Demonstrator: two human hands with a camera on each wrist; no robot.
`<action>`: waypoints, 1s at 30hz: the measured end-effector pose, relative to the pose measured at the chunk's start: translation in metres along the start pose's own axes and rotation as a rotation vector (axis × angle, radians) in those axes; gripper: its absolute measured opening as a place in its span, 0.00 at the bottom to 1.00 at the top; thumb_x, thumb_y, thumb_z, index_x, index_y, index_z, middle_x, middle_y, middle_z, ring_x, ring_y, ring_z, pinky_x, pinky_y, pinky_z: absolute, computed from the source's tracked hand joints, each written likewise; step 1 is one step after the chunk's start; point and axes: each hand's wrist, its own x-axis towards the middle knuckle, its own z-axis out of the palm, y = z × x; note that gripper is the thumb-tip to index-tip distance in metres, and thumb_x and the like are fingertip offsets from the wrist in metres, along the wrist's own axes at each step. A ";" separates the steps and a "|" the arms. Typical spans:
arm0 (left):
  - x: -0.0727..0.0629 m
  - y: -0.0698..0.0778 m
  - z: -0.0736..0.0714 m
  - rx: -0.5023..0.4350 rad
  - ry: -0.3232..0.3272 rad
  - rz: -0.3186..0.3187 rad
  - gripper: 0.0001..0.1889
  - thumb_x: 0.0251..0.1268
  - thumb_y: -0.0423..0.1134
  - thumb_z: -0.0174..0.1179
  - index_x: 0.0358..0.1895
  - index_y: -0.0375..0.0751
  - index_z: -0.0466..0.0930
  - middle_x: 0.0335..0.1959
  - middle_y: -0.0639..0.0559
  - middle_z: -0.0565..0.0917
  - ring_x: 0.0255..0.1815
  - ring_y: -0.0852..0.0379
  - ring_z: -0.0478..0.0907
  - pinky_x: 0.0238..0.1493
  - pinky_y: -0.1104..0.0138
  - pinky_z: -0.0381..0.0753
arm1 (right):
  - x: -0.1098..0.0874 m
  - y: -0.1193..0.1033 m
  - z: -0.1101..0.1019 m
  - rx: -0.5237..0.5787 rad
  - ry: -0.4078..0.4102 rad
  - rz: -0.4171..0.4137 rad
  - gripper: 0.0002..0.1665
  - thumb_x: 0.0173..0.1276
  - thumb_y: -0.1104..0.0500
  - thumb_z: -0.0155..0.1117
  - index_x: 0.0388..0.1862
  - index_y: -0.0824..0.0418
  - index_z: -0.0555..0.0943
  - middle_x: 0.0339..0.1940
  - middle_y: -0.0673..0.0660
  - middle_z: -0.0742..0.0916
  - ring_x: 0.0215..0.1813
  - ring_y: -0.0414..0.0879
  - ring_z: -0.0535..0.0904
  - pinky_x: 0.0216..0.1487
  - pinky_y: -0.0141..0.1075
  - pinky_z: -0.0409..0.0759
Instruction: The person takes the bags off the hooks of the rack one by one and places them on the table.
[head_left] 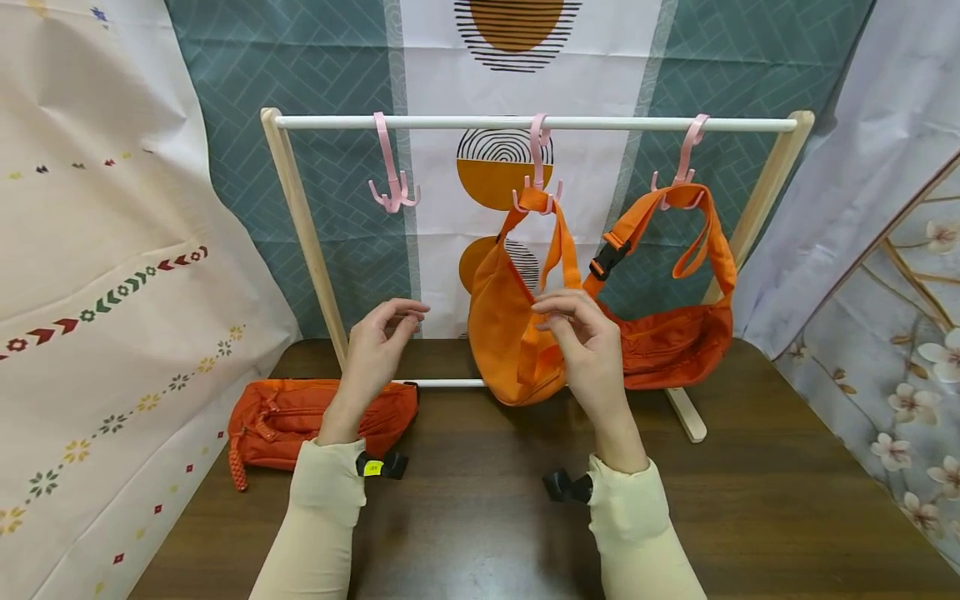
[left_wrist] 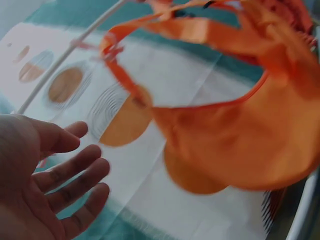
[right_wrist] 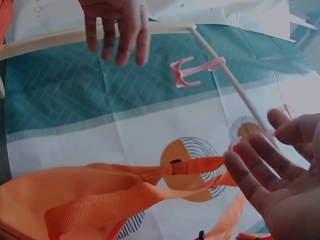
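A bright orange sling bag (head_left: 498,333) hangs by its strap from the middle pink hook (head_left: 537,158). Just in front of its right side is my right hand (head_left: 588,350), fingers loosely bent and nothing held; in the right wrist view that hand (right_wrist: 280,175) shows a bare palm beside the bag's strap (right_wrist: 195,165). My left hand (head_left: 378,350) is in the air left of the bag, also holding nothing, its fingers spread in the left wrist view. Below and behind the left forearm, a red-orange waist bag (head_left: 300,417) with braided zipper pulls lies on the table.
A rack with a white bar (head_left: 465,122) and wooden legs stands on the brown table (head_left: 465,517). The left pink hook (head_left: 392,179) carries nothing. From the right hook (head_left: 686,158) hangs another red-orange waist bag (head_left: 667,346). Patterned cloths surround the table.
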 end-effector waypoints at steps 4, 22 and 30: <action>0.000 0.005 0.023 -0.030 0.005 0.058 0.10 0.79 0.34 0.57 0.53 0.43 0.87 0.50 0.48 0.84 0.48 0.52 0.81 0.45 0.64 0.80 | 0.001 0.002 -0.004 -0.017 0.071 0.007 0.09 0.77 0.72 0.58 0.46 0.79 0.83 0.57 0.66 0.78 0.56 0.52 0.77 0.52 0.35 0.85; -0.001 0.015 0.047 -0.158 -0.025 0.134 0.10 0.79 0.35 0.59 0.56 0.39 0.85 0.52 0.43 0.81 0.51 0.48 0.79 0.55 0.50 0.81 | 0.007 0.005 -0.024 0.032 0.104 0.064 0.09 0.77 0.72 0.57 0.46 0.80 0.82 0.55 0.61 0.80 0.55 0.54 0.80 0.53 0.36 0.82; 0.010 0.020 0.054 -0.145 -0.053 0.173 0.10 0.79 0.34 0.58 0.55 0.40 0.86 0.52 0.47 0.82 0.51 0.51 0.79 0.55 0.53 0.81 | 0.026 0.007 -0.038 -0.073 0.082 0.045 0.12 0.79 0.71 0.53 0.47 0.78 0.82 0.56 0.59 0.80 0.55 0.51 0.80 0.53 0.36 0.81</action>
